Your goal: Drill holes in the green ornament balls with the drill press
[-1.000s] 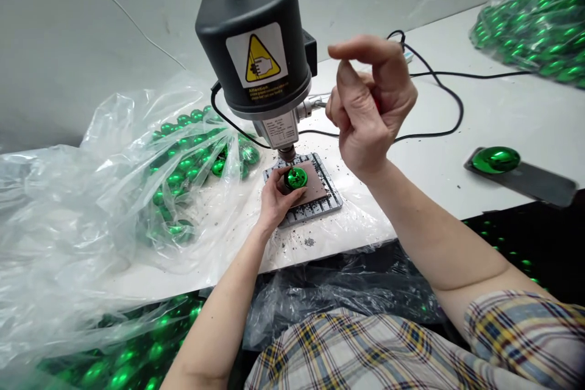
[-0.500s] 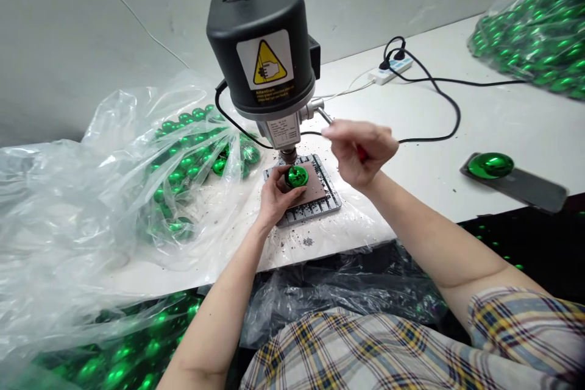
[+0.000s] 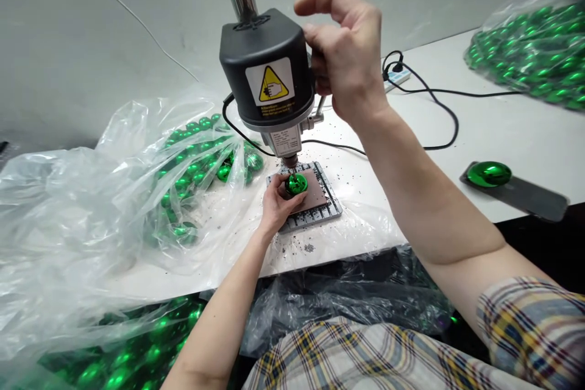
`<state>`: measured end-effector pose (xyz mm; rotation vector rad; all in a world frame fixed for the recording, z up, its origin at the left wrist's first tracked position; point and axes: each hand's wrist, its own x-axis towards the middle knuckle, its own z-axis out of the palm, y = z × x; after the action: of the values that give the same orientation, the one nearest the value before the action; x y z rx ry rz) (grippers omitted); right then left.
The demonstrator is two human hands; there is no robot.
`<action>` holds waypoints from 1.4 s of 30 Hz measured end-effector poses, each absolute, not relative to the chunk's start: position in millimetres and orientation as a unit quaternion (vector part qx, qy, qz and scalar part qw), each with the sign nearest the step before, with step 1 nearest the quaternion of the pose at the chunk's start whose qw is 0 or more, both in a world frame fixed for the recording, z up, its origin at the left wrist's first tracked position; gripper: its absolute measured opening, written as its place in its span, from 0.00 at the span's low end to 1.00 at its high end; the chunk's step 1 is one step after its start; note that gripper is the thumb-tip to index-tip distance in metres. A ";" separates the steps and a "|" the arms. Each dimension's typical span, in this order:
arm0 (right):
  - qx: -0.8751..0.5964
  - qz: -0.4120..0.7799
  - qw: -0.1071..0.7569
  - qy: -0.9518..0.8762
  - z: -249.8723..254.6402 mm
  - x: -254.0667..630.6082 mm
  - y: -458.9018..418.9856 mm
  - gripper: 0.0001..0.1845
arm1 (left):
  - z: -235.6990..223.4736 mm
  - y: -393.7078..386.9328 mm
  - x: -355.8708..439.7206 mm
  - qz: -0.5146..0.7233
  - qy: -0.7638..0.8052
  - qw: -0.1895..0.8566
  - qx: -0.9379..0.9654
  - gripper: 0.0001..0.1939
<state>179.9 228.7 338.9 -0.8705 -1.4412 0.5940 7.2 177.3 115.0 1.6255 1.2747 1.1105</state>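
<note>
My left hand pinches a shiny green ball between thumb and fingers. The ball rests on a brownish board over the slotted metal base of a small drill press. Right above the ball is the chuck; whether the bit touches it I cannot tell. Up beside the black motor housing, my right hand has its lower fingers curled round the feed lever, with the index finger lifted off. The lever's upper part is hidden behind this hand.
Clear plastic sheeting spreads over the left side, with many green balls under it. A bag of green balls lies back right. Another green ball sits on a phone. A power strip and black cable lie behind.
My right hand has swung up from beside the chuck to the height of the motor housing, its index finger now raised. My left hand still holds the green ball in place.
</note>
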 end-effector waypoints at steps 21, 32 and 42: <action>-0.390 0.267 0.731 -0.492 342.4 170.9 251.3 0.15 | 159.5 105.8 -26.8 0.490 0.426 0.698 0.301 0.26; -0.388 0.257 0.729 -0.502 343.4 171.9 248.4 0.15 | 117.6 -2.7 -1.4 0.338 0.437 0.698 0.456 0.22; -0.413 0.244 0.707 -0.520 346.2 173.2 238.9 0.25 | 49.4 -8.4 8.1 0.361 0.564 0.743 -0.001 0.22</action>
<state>173.2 238.9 346.2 -0.9172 -1.1542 0.5431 8.1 -8.4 49.4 -0.0028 1.2367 0.7908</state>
